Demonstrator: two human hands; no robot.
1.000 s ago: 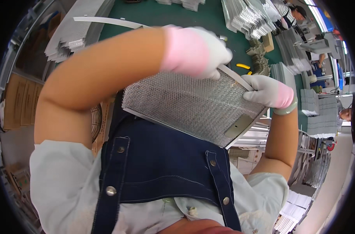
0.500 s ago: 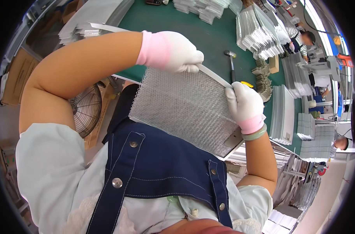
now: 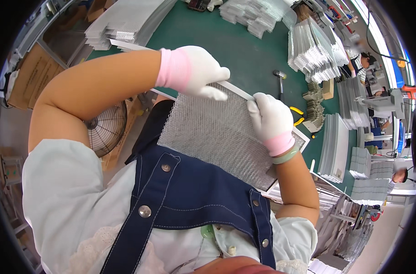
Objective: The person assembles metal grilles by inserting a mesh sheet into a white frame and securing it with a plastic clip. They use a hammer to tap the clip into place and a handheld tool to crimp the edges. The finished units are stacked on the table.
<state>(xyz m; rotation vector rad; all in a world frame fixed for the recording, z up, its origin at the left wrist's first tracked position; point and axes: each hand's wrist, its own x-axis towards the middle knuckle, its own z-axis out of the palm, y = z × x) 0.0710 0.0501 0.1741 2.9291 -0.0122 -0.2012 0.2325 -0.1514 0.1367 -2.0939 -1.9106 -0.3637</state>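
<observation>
A silver wire-mesh panel (image 3: 212, 130), like a filter pad, leans against my apron front with pale metal frame strips (image 3: 239, 91) along its far edge and right side. My left hand (image 3: 201, 73), in a white glove with a pink cuff, is at the far edge with thumb and forefinger apart, the strip passing between them. My right hand (image 3: 272, 118), gloved the same, is closed over the far edge farther right; its fingertips are partly hidden. Beyond my left forearm a pale strip (image 3: 128, 44) sticks out; my arm hides whether it joins the frame.
On the green table (image 3: 189, 32) lie a hammer (image 3: 280, 84), yellow-handled pliers (image 3: 298, 116) and a stack of olive-grey pieces (image 3: 314, 107). Mesh stacks (image 3: 308, 50) stand at the back, pale panels (image 3: 333, 146) at the right. A floor fan (image 3: 108, 130) stands left. People work at far right.
My left thumb has moved away from the forefinger, loosening the pinch on the edge. My right hand has shifted slightly left, and the whole view has shifted a little.
</observation>
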